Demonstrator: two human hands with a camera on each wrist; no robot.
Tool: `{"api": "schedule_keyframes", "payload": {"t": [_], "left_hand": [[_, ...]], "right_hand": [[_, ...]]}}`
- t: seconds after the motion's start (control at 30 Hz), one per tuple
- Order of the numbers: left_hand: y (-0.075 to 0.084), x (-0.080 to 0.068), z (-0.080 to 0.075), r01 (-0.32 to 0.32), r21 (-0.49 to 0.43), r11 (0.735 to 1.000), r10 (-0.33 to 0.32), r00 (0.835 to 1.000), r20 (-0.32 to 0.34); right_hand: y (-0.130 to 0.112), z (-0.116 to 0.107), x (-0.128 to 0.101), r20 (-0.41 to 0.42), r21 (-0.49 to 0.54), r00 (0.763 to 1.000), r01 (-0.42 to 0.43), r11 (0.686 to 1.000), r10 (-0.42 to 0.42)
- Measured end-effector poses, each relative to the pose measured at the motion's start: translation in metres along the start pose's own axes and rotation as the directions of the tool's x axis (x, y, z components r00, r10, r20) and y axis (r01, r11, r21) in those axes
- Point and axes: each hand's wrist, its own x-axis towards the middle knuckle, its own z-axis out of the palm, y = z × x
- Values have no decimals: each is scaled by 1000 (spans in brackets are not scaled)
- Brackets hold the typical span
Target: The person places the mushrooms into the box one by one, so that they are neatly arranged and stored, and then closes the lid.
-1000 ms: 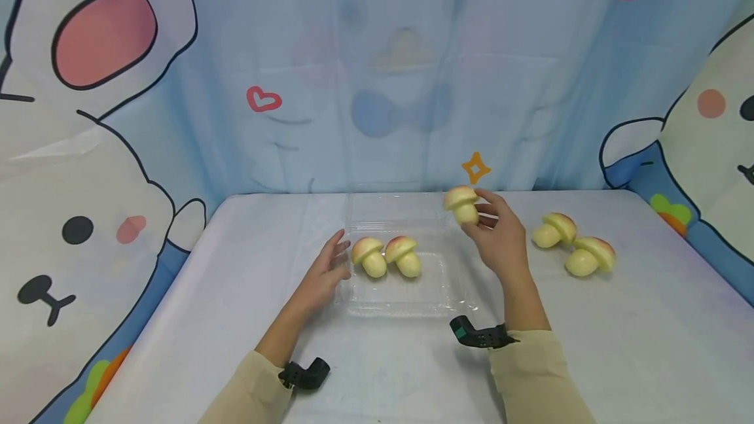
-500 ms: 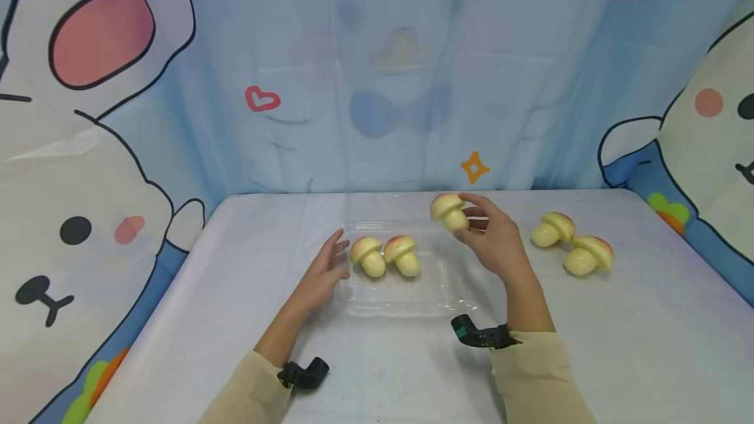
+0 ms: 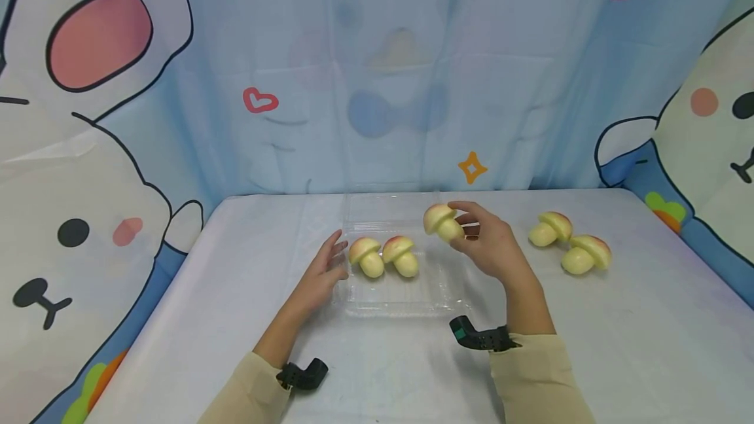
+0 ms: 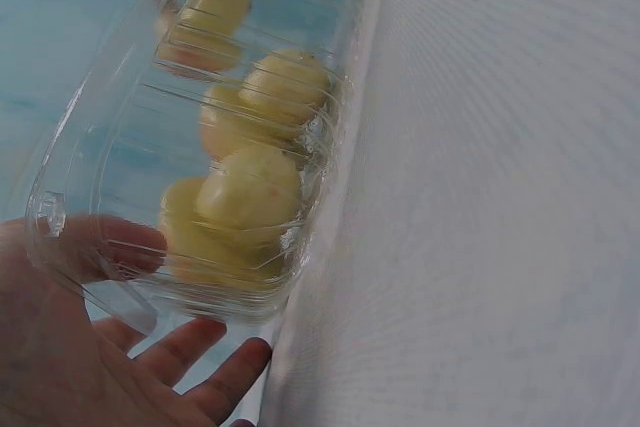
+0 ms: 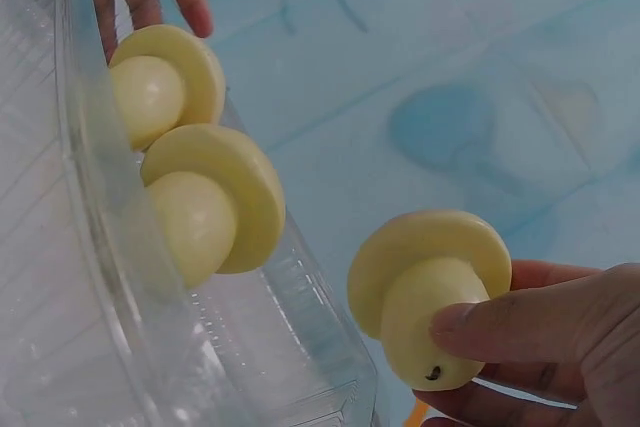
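Over the last second the right hand (image 3: 491,247) has carried its pale yellow toy mushroom with a pink-blushed cap (image 3: 441,222) leftward and slightly down, from the far right corner of the clear plastic clamshell tray (image 3: 400,296) to a spot over the tray's right half; everything else has stayed put. The grip of that hand is a pinch: thumb and fingers curl round the stem, and the right wrist view shows a fingertip (image 5: 480,322) pressed against the stem with the cap pointing away from the palm. The mushroom is clear of the tray, held above it and just to the right of the two matching mushrooms, the left one (image 3: 365,256) and the right one (image 3: 402,255), that lie side by side inside, touching each other. Judging from this, the carried piece is close to its place beside them, but it has not been set down. The left hand (image 3: 321,277) holds nothing; its fingers are nearly straight and rest against the tray's left wall, as the left wrist view shows through the plastic. Two more toy mushrooms (image 3: 568,244) lie together on the white tabletop (image 3: 648,332), well to the right of the tray. A blue cartoon-printed backdrop (image 3: 377,70) hangs behind.
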Motion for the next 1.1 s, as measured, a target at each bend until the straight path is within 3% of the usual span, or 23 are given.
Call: {"api": "schedule_keyframes", "payload": {"t": [0.23,0.7,1.1], "left_hand": [[0,0,1,9,2,1000,-9,1000,2],[2,0,1,17,5,1000,-17,1000,-3],[1,0,1,29,9,1000,-29,1000,-2]], "right_hand": [[0,1,-2,51,-23,999,-10,1000,11],[-1,2,-3,75,-69,997,1,998,4],[-11,10,-1,84,-177,996,44,983,-30]]}}
